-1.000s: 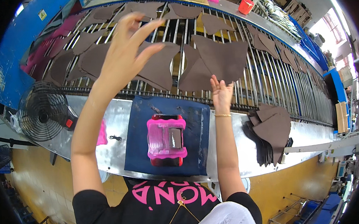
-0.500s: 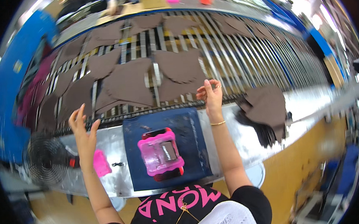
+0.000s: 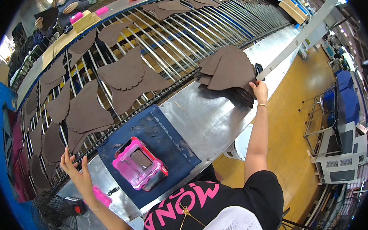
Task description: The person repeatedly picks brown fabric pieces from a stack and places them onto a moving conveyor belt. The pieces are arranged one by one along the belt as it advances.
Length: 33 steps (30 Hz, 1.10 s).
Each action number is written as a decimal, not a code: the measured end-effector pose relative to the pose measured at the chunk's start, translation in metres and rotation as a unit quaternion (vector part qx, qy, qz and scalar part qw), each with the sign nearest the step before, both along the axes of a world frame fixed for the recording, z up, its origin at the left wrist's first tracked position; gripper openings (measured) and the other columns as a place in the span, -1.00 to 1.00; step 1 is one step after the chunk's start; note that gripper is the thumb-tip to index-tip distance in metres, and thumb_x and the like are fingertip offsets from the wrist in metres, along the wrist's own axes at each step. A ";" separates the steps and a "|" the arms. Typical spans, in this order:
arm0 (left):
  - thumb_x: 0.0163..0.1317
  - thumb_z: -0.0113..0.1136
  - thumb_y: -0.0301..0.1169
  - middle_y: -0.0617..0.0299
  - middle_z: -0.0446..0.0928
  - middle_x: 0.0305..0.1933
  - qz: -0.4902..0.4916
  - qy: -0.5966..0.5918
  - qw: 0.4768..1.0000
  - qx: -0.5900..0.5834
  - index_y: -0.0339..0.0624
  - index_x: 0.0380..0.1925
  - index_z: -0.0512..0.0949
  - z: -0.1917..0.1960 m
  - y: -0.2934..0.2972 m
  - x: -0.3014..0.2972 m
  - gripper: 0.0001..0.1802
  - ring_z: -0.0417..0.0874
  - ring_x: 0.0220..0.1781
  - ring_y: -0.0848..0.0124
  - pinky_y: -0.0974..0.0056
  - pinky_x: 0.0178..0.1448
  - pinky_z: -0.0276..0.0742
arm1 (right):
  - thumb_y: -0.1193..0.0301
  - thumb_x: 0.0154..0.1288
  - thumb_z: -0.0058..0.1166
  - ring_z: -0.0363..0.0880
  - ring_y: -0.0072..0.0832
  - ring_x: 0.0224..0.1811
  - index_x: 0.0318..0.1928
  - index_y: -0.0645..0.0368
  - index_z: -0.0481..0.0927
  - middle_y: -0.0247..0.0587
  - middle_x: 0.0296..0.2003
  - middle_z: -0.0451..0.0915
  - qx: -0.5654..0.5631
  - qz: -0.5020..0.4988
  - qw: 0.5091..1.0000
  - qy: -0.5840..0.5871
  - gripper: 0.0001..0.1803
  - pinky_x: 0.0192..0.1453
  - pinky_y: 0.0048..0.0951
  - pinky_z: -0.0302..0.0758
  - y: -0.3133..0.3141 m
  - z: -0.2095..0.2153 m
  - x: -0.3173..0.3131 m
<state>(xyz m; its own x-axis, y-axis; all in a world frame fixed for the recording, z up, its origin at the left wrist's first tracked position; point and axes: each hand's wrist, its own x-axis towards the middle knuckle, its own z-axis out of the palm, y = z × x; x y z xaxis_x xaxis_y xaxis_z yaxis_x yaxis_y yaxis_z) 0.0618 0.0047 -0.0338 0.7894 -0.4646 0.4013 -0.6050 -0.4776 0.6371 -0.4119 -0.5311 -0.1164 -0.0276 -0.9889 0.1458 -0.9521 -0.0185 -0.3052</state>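
My right hand [image 3: 258, 92] is closed on the near right edge of a stack of dark brown cut pieces [image 3: 232, 71], which look like leather or fabric. The stack lies fanned out on the metal ledge beside the conveyor. I cannot tell how many pieces are between my fingers. Off to the left, my left hand [image 3: 79, 174] is raised with its fingers apart and nothing in it. It is nearest the conveyor's edge. Between my arms, a pink plastic tray [image 3: 128, 171] with a dark block [image 3: 140, 159] in it sits on a dark blue mat [image 3: 177, 136].
A conveyor of metal rods [image 3: 180, 47] carries several brown pieces [image 3: 89, 108]. A small black fan [image 3: 55, 217] and a pink item [image 3: 101, 196] are at the lower left. A metal bar [image 3: 299, 38] slants past the stack. Another person [image 3: 70, 8] works across the conveyor.
My view has turned to the right. My right hand has moved from above the conveyor's edge to the brown stack and closed on its edge. My left hand stays raised and open.
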 end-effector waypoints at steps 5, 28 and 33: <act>0.19 0.28 -0.34 0.19 0.21 0.20 0.011 -0.006 1.000 0.021 0.00 0.32 0.26 -0.005 0.019 -0.003 -0.31 0.43 0.02 0.34 0.26 0.05 0.35 | 0.09 0.10 0.27 0.51 -0.17 0.05 -0.18 0.16 0.64 -0.10 -0.04 0.55 -0.024 -0.082 0.993 0.077 -0.58 0.06 -0.15 0.46 0.037 0.041 0.045; 0.13 0.32 -0.26 0.15 0.21 0.17 -0.027 0.045 0.998 -0.016 0.02 0.35 0.19 -0.004 0.005 -0.017 -0.22 0.43 -0.09 0.32 0.29 0.02 0.41 | 0.01 -0.07 0.40 0.57 -0.01 -0.13 -0.21 0.41 0.55 0.16 -0.23 0.62 -0.016 0.059 0.998 -0.033 -0.33 0.04 -0.19 0.46 -0.042 -0.013 -0.028; 0.12 0.33 -0.29 0.14 0.22 0.16 -0.041 0.020 0.999 -0.015 0.01 0.34 0.19 -0.012 0.008 -0.014 -0.21 0.43 -0.08 0.31 0.27 0.03 0.42 | 0.10 0.03 0.34 0.55 0.06 -0.05 -0.08 0.38 0.51 0.21 -0.15 0.59 -0.029 0.024 0.993 0.113 -0.38 0.06 -0.13 0.45 0.008 0.032 0.022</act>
<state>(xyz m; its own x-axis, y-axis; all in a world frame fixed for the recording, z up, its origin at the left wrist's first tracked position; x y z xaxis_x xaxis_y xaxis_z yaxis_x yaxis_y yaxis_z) 0.0482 0.0132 -0.0459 0.7648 -0.5164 0.3853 -0.6152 -0.4074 0.6750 -0.3896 -0.5235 -0.0848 0.0585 -0.9782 0.1995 -0.9938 -0.0760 -0.0810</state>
